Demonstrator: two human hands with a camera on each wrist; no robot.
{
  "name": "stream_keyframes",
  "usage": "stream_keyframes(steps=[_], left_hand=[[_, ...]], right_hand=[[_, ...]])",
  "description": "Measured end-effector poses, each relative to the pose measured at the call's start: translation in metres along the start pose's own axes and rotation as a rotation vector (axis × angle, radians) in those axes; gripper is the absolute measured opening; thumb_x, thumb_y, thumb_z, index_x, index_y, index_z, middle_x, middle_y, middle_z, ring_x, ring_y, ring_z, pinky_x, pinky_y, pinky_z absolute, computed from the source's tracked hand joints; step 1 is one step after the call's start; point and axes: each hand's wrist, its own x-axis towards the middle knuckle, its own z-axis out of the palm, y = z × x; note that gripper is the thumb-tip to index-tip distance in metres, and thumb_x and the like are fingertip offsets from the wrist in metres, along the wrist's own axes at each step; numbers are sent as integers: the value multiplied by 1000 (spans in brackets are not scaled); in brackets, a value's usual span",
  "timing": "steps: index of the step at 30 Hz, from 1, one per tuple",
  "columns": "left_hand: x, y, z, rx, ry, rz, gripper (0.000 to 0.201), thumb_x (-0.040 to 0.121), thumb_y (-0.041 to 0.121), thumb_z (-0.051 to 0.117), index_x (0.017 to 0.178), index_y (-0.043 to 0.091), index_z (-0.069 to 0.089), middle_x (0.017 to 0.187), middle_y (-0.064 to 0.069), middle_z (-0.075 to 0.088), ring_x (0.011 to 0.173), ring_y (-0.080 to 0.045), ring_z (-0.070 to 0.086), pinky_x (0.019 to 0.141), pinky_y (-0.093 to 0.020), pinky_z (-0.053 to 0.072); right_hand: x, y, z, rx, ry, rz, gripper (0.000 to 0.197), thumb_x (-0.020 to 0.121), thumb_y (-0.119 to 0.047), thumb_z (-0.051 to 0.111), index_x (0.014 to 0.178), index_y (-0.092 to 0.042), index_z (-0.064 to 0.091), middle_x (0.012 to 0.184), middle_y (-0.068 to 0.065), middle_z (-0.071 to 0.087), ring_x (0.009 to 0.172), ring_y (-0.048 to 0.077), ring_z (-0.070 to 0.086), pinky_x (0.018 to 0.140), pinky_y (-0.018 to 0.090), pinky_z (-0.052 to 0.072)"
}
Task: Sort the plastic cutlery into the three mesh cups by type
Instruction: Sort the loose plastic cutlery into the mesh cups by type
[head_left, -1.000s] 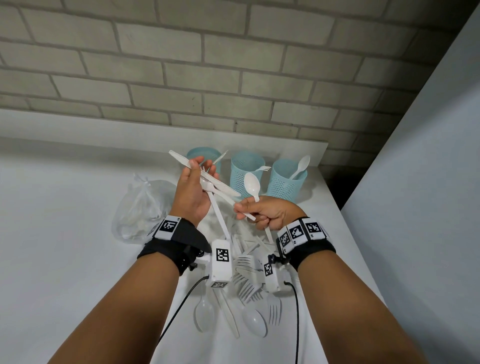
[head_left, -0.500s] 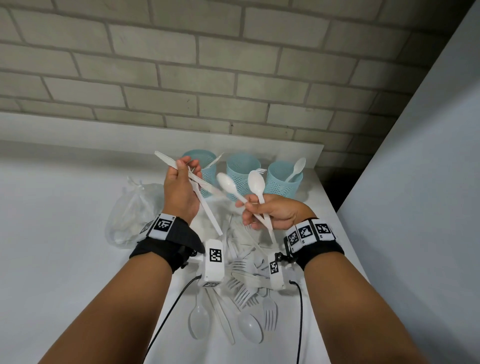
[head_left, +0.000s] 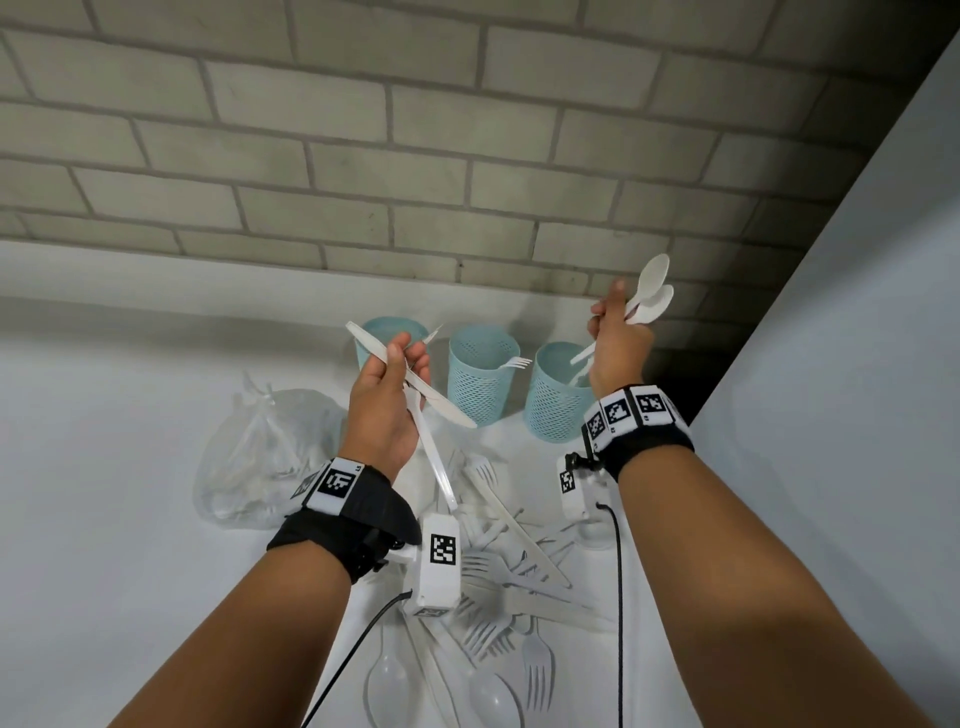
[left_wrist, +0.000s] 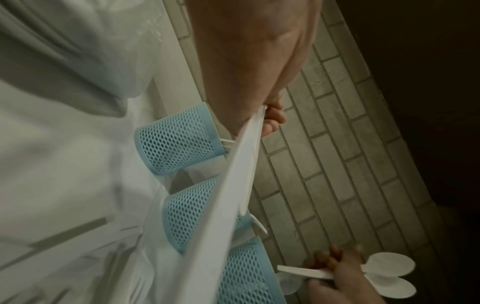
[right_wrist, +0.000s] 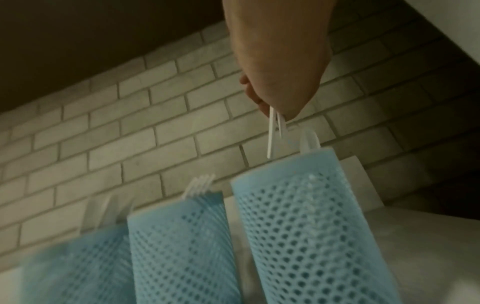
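Three light-blue mesh cups stand in a row by the brick wall: the left cup (head_left: 387, 338) holds a knife, the middle cup (head_left: 480, 384) a fork, the right cup (head_left: 556, 397) a spoon. My right hand (head_left: 618, 338) is raised above the right cup and grips two white spoons (head_left: 652, 301), bowls up and handles pointing down at the cup (right_wrist: 311, 216). My left hand (head_left: 387, 395) holds two white knives (head_left: 415, 379) in front of the left cup. A loose pile of forks, knives and spoons (head_left: 509, 566) lies on the white table between my forearms.
A knotted clear plastic bag (head_left: 260, 457) lies left of the pile. The brick wall runs close behind the cups. A grey wall panel (head_left: 831, 364) borders the table on the right. Camera cables hang from both wrists over the pile.
My right hand has lifted from the middle of the table up and to the right, carrying the two spoons over the right cup. My left hand has stayed near the left cup with the knives.
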Motion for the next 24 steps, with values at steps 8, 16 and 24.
stream_keyframes(steps=[8, 16, 24], left_hand=[[7, -1, -2, -27, -10, -26, 18, 98, 10, 43, 102, 14, 60, 77, 3, 67, 79, -8, 62, 81, -17, 53], [2, 1, -1, -41, 0, -28, 17, 98, 8, 43, 99, 15, 59, 86, 0, 63, 81, -8, 61, 79, -15, 52], [-7, 4, -3, -81, 37, 0, 15, 96, 10, 47, 105, 11, 59, 91, 1, 64, 76, -3, 67, 78, -15, 53]], right_hand=[[17, 34, -6, -190, -117, -34, 19, 79, -12, 72, 78, -24, 58, 76, -4, 61, 74, 11, 59, 80, 30, 49], [-36, -1, 11, -353, -348, -377, 3, 85, -16, 66, 82, -16, 66, 76, -3, 64, 72, 9, 58, 73, 23, 47], [-103, -5, 22, -750, -1246, 230, 25, 90, -35, 59, 103, -13, 64, 87, 3, 71, 75, 14, 69, 75, 29, 53]])
